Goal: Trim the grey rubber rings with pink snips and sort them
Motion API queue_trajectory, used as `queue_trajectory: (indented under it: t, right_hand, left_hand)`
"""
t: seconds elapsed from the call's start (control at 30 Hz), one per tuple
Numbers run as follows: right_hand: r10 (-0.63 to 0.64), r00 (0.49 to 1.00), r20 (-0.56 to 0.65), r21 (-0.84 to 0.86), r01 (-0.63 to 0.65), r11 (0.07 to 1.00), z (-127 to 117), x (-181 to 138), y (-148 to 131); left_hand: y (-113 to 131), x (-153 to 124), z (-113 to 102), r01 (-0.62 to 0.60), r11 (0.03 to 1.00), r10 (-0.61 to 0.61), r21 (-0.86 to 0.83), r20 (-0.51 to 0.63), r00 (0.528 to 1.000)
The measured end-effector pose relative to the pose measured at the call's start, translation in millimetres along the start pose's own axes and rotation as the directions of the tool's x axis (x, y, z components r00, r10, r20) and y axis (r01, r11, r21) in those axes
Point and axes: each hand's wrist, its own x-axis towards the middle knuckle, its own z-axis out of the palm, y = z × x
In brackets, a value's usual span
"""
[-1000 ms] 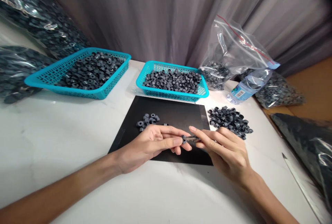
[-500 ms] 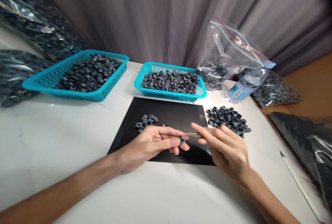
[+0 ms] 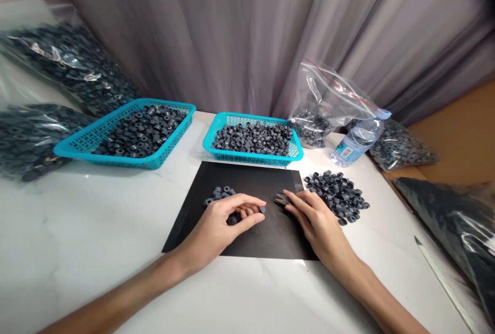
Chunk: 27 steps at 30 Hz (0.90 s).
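My left hand is curled over the black mat, with a small dark grey ring between thumb and fingertips. Another dark piece shows beneath its palm; I cannot tell whether it is held or lies on the mat. My right hand rests low over the mat's right side, closed around a small metal tool with two pointed tips. The fingers hide most of that tool. Behind my left hand sits a little heap of grey rings on the mat.
Two blue baskets of grey pieces stand behind. A loose pile lies right of the mat, near a water bottle. Filled plastic bags stand around. A white pointed strip lies far right.
My hands have moved slightly apart and lower over the mat. The left has turned palm-down with the ring; the right has tipped the metal tool down toward the mat. The view has tilted up.
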Motion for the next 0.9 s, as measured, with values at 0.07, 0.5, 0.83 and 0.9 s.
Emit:
queue_trajectory:
  t: [0.07,0.5,0.83,0.9]
  right_hand:
    - [0.020,1.000,-0.004,0.007,-0.020,1.000,5.9,-1.1,-0.4]
    - [0.087,0.991,0.100,0.496,-0.125,0.859,-6.4,2.3,-34.4]
    - [0.092,0.996,-0.008,0.632,-0.067,0.772,1.8,3.5,-50.9]
    - [0.096,0.994,-0.043,0.608,-0.050,0.793,3.0,5.3,-48.4]
  left_hand:
    - [-4.0,-1.4,-0.7,-0.121,0.981,0.128,0.155,-0.035,0.991]
    - [-10.8,-7.2,-0.9,-0.241,0.915,0.255,0.323,-0.001,0.967]
    - [-11.7,-4.0,-6.6,-0.088,0.968,0.084,0.234,0.027,0.996]
    - [-10.3,-0.1,-15.3,-0.124,0.933,0.124,0.338,0.021,0.992]
